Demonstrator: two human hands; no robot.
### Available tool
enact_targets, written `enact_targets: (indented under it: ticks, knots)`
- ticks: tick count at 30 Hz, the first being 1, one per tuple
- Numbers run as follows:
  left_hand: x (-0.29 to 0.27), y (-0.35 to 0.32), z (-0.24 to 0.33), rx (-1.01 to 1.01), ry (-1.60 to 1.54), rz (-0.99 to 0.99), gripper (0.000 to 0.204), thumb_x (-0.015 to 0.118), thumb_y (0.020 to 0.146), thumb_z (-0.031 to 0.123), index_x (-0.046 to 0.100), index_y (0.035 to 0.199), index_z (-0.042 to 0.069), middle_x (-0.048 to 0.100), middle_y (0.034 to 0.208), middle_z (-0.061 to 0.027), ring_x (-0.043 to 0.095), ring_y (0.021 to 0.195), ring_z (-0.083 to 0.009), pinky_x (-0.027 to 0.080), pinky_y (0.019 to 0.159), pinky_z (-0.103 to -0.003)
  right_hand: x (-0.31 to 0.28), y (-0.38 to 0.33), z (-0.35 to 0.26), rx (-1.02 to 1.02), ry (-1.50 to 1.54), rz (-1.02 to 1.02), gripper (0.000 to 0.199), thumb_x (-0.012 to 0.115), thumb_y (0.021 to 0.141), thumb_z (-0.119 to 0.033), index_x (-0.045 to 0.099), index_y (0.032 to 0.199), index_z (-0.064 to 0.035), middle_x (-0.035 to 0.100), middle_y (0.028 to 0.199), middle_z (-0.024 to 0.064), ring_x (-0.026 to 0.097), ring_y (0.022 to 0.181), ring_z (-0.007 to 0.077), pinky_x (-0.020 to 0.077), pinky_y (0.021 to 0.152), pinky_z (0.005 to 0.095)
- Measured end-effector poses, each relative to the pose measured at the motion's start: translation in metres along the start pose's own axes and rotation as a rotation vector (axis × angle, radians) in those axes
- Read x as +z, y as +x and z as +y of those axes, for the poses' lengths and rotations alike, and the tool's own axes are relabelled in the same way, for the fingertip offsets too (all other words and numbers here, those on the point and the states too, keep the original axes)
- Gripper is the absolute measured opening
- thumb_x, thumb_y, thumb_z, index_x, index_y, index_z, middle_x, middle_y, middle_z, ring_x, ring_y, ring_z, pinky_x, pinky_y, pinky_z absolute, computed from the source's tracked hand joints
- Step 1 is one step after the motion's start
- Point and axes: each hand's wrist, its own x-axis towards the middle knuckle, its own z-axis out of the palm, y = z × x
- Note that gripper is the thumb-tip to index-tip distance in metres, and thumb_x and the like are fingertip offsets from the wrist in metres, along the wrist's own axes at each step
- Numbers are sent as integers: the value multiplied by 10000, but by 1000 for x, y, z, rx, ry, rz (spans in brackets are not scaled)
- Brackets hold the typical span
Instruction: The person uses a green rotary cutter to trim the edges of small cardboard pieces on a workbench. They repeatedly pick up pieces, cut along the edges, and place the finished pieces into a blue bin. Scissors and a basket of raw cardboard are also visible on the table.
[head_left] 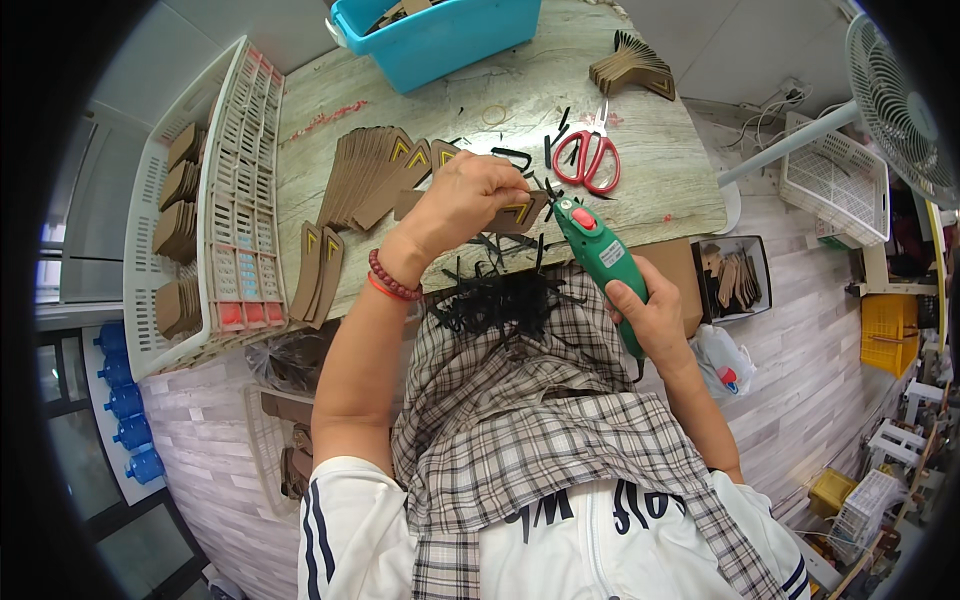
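My left hand (460,203) pinches a flat brown piece (516,218) with a yellow angled mark, above the front edge of the table. In my right hand (650,308) is a green electric cutter (598,245) with a red switch. The cutter's tip is at the right end of the brown piece; whether it touches cannot be made out. Black cut strips (505,300) lie heaped on my checked apron, and more are scattered around the piece. Beyond my left hand, similar brown pieces (360,172) lie fanned out. Red-handled scissors (590,165) rest near the cutter's tip.
A blue bin (445,45) stands at the table's far edge, with a fanned brown stack (632,70) to its right. Two brown pieces (315,270) lie by a white crate (240,200) on the left. A black-rimmed box (755,300) and a fan (890,95) are on the right.
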Motion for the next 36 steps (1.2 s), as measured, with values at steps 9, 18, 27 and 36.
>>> enact_targets:
  ticks: [9,18,27,36]
  knots:
    - [-18,-30,-17,-292,-233,61,119,624,850,100,667,883,-6,646,800,-69,598,780,-183,455,713,-289,16,3,5,32,-28,-15,472,713,856,-331,594,1174,-3,600,725,3,544,613,60,453,559,230]
    - [-35,-151,-133,-583,761,749,193,714,743,167,664,889,50,573,957,-109,538,928,-306,418,825,-436,8,-2,18,102,64,58,345,662,898,-252,594,1118,5,606,756,16,542,625,52,452,529,212]
    - [69,-6,-95,-899,329,574,367,747,721,304,632,931,26,648,962,-148,598,932,-317,453,804,-438,9,-2,14,129,-7,78,322,667,896,-258,612,1080,-1,601,720,8,527,576,53,444,528,212]
    - [72,11,-31,-436,-890,946,108,571,922,47,565,1023,9,628,937,-38,565,811,-100,473,735,-267,18,7,4,73,9,105,376,688,879,-286,616,1105,6,597,726,-2,512,578,54,432,523,224]
